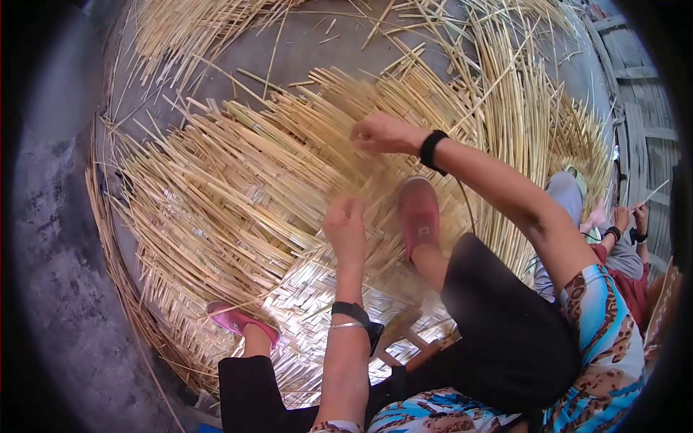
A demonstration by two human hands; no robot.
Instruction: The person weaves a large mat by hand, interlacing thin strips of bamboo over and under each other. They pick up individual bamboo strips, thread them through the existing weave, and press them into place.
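A large mat (303,296) of pale split reed or bamboo strips lies under me, woven in a herringbone pattern. Loose strip ends (238,166) fan out from its far side. Above the border between weave and loose strips is my left hand (345,225), its fingers curled and partly smeared. My right hand (388,133) hovers farther forward, closed in a pinch or fist. A straw-coloured blur runs around and between both hands, so what they grip cannot be made out. Black bands circle both wrists.
My pink shoes (419,216) rest on the mat. More loose strips (195,36) lie on the grey floor ahead. At the right, another person's hands (622,216) hold a thin strip, near a slatted wooden frame (639,144). A rough grey surface (61,281) borders the left.
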